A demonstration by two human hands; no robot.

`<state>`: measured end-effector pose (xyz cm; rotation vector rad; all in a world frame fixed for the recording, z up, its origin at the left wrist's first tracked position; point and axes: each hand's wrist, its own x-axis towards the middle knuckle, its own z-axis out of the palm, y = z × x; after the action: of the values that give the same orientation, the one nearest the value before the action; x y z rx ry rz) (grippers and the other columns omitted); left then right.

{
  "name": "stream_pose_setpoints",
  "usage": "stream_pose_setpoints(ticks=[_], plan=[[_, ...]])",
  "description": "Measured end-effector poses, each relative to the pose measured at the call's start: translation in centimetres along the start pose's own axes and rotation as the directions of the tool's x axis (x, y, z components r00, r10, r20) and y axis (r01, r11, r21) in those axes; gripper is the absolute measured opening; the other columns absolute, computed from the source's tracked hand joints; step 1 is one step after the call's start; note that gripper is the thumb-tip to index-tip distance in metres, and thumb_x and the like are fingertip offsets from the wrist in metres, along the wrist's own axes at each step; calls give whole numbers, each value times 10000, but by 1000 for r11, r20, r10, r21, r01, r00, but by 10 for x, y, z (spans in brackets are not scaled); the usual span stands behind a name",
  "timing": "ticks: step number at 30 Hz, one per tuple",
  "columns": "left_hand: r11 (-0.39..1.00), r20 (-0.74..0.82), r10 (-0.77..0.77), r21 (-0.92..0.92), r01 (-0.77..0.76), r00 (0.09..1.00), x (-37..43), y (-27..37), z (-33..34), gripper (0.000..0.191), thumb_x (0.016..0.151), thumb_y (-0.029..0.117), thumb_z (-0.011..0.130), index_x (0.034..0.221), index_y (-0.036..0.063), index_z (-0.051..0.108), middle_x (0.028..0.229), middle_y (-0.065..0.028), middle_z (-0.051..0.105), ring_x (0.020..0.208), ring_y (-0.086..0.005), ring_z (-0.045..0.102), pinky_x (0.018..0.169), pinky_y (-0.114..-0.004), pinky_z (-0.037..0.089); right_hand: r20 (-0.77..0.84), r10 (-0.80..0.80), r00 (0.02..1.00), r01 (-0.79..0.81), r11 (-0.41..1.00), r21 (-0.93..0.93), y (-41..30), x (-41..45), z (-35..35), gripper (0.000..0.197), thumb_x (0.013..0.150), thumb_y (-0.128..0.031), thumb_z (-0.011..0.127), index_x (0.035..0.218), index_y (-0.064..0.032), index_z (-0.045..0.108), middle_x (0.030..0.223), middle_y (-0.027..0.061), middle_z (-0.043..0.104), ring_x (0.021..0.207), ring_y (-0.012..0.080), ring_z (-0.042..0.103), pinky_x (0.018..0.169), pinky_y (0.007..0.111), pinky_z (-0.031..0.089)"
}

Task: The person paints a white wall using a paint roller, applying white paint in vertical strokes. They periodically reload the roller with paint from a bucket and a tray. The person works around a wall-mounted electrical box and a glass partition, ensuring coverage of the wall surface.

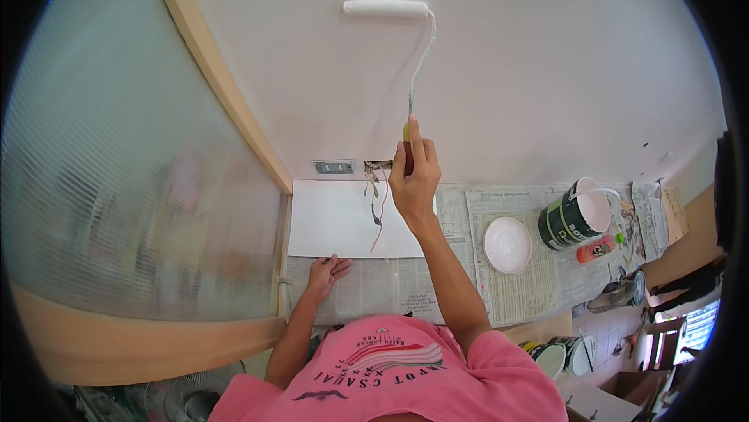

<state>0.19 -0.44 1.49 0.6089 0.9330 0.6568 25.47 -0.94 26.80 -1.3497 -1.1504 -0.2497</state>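
Note:
My right hand (415, 179) is closed around the handle of a paint roller, its index finger laid along the handle towards the wire frame. The white roller sleeve (385, 9) lies against the pale pink wall (526, 71). My left hand (329, 274) rests palm up, fingers apart, at the lower edge of a white sheet (327, 217) on the newspaper-covered surface. Loose wires (375, 205) hang from an open wall box (377, 166) over the sheet, just left of my right hand. A metal-framed socket plate (333, 167) sits beside the box.
On the newspaper (456, 281) to the right are a pink-coated round lid (508, 245), a paint bucket (562, 220) and a red bottle (595, 249). A wood-framed ribbed glass panel (146, 188) stands left. More buckets (550, 359) and a person's legs (687, 284) are at lower right.

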Motion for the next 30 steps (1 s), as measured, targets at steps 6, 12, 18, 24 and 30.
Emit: stream_pose_setpoints(ticks=[6,12,18,24,30], plan=[[1000,4,-8,11,8,1000,0,2,5,255,1010,173,570,1064,-70,512,1075,-216,648,1035,-317,673,932,-460,586,53,77,996,-73,995,-72,33,-66,6,610,929,54,571,1498,-112,425,916,133,549,643,180,535,573,321,473],[999,15,-40,-7,40,999,3,1,0,247,1016,170,554,1072,-64,496,1096,-238,626,1098,-340,640,982,-487,550,112,154,982,-140,983,-122,63,-136,1,612,907,67,582,1481,-101,452,902,122,557,619,161,519,541,283,459],[999,4,-45,-2,45,999,4,-3,-6,234,1018,165,547,1093,-54,517,1115,-231,634,1090,-339,646,973,-497,542,50,49,998,-50,999,10,31,-84,9,576,862,63,612,1415,-71,524,849,85,546,604,147,491,504,279,422],[999,32,7,-41,-6,999,7,-12,-15,207,1023,135,527,1162,-18,531,1117,-209,643,1075,-342,652,960,-511,538,14,-35,999,34,999,29,21,-45,40,581,873,67,608,1428,-76,512,884,97,544,656,162,518,548,280,446],[998,68,-12,-64,16,998,20,-20,-14,246,1022,97,504,1208,-64,489,1157,-240,620,1106,-380,633,984,-552,524,-56,-33,998,35,998,47,-1,9,48,577,881,77,592,1433,-68,502,868,92,516,640,156,499,533,285,435]])
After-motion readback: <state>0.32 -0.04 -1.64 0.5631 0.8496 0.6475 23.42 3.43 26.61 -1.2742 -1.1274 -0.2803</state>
